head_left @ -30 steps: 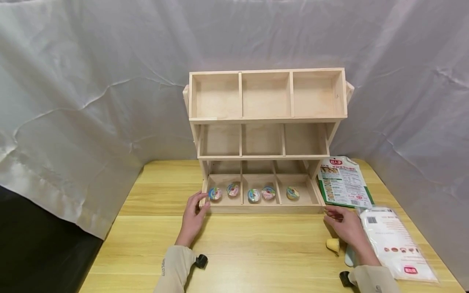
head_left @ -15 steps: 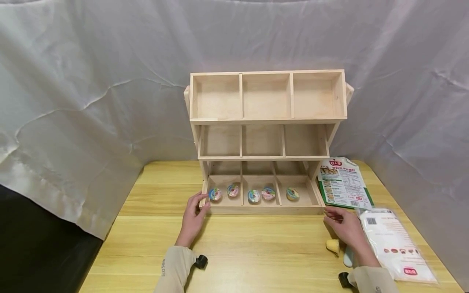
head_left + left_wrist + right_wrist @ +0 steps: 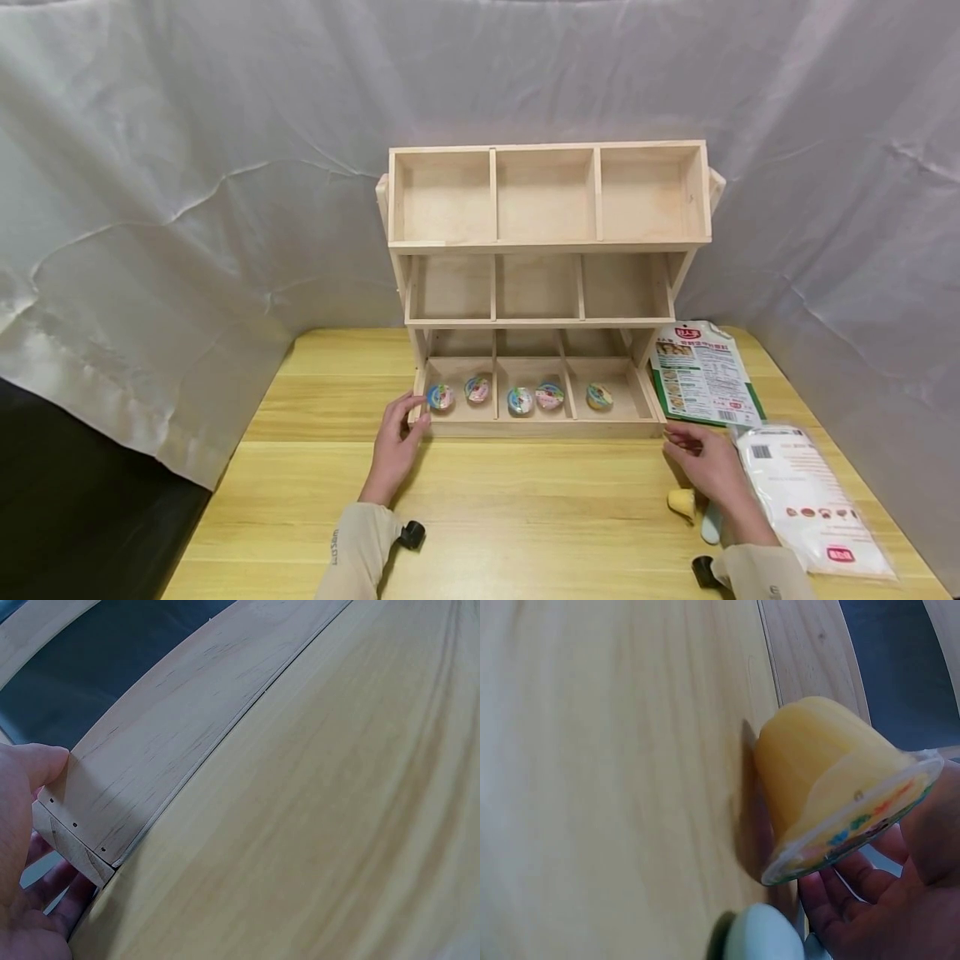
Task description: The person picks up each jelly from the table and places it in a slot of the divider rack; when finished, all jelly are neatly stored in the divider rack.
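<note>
A three-tier wooden rack (image 3: pixel 536 430) stands on the table, each tier divided into three compartments. My left hand (image 3: pixel 397 446) grips its lower left front corner; in the left wrist view the thumb lies on the front board (image 3: pixel 187 705) and the fingers reach round the side. At the opposite front corner, my right hand (image 3: pixel 705 460) holds the rack's end, thumb forward. Jelly cups (image 3: pixel 519 401) sit in the bottom tier: two left, two middle, one right. Another jelly cup (image 3: pixel 825 765), yellow, lies on its side near my right hand and hides part of it in the right wrist view.
Right of the rack lies a green and white printed pouch (image 3: pixel 708 375). Nearer is a white plastic package (image 3: pixel 806 500), beside the right forearm. A pale rounded object (image 3: pixel 763 937) lies close to the yellow cup. Grey cloth (image 3: pixel 225 167) hangs behind and at both sides.
</note>
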Motion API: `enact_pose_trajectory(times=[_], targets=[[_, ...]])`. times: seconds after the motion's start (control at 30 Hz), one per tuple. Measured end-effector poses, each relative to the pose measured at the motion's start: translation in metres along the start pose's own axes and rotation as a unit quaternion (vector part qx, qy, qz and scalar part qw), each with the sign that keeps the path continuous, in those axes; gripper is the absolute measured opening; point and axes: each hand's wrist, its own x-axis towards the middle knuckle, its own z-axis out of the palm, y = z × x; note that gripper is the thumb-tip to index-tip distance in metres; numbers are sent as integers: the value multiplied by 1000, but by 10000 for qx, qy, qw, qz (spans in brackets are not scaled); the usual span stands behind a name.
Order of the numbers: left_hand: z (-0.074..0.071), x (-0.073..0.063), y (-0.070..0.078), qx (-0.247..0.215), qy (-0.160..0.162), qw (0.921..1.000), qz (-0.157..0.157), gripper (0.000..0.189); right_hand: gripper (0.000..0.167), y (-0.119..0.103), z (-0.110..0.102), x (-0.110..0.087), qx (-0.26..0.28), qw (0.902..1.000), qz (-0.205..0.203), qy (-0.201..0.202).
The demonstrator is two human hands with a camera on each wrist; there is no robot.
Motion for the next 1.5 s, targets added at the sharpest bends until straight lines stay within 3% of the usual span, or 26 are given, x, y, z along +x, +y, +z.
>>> enact_pose_trajectory(times=[0.3,0.57,0.83,1.17,1.33,1.5], targets=[[2,-2,0,-13,-52,10000,-18,35,38,1,-1,-4,2,9999,119,-49],[1,0,-2,116,-14,9999,75,38,39,-2,-2,0,-39,10000,-65,-58],[1,-1,-4,71,-75,9999,50,40,41,-4,-7,2,149,9996,120,-188],[-1,0,0,7,-14,10000,-12,39,40,-19,-28,0,233,9989,-395,6],[-1,0,2,-110,-75,9999,-45,39,48,-13,-42,-21,100,9948,-861,-531],[0,0,5,-251,-72,9996,-50,38,58,-3,-42,-43,233,9784,-1458,-1447]])
